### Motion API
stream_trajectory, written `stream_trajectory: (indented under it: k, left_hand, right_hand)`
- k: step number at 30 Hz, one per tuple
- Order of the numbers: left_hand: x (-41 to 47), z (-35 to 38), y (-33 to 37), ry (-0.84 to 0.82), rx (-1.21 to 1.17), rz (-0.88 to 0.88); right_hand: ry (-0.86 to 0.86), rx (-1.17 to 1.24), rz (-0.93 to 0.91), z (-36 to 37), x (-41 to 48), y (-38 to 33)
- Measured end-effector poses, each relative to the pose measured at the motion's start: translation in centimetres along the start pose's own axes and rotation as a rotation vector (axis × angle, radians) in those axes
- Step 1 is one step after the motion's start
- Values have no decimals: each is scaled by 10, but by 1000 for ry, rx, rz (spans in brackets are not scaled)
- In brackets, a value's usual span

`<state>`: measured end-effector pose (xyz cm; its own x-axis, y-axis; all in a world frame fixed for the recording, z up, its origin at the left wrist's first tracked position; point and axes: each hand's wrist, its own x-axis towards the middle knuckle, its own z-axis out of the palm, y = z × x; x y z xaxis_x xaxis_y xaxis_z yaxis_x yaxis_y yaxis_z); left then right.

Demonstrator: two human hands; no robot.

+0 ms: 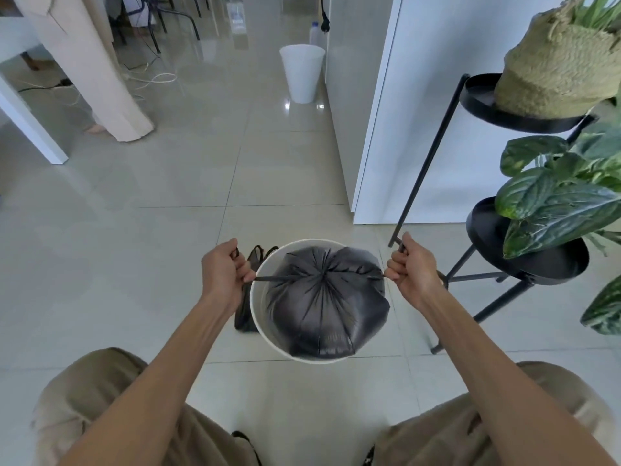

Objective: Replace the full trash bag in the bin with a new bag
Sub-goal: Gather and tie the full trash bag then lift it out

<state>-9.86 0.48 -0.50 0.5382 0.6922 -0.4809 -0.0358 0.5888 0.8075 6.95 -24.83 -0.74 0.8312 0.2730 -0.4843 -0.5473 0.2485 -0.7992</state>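
A white round bin stands on the tiled floor between my knees. Inside it sits a full black trash bag, its top gathered into a knot at the middle. My left hand grips the bag's left handle strip, pulled out taut over the bin's left rim. My right hand grips the right handle strip on the opposite side. A flat, empty black bag lies on the floor against the bin's left side, partly hidden by my left hand.
A black metal plant stand with leafy plants stands close on the right. A white cabinet is behind it. A second white bin stands farther back. A person in a beige garment stands at upper left near a white table and floor cables.
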Motion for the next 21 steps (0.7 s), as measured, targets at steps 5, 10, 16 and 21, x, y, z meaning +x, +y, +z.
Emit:
stream_trajectory:
  k: [5, 10, 16, 21]
  left_hand:
    - [-2, -6, -6, 29, 143, 57]
    - [-32, 10, 8, -119, 772, 442]
    - [-105, 60, 43, -556, 1253, 853]
    - [-145, 91, 19, -868, 1516, 882]
  right_hand:
    - [95, -68, -2, -6, 10, 12]
    - [-1, -506, -218, 4, -14, -8]
    - [-309, -1309, -714, -8, -100, -85]
    - [-300, -1689, -901, -65, -145, -106]
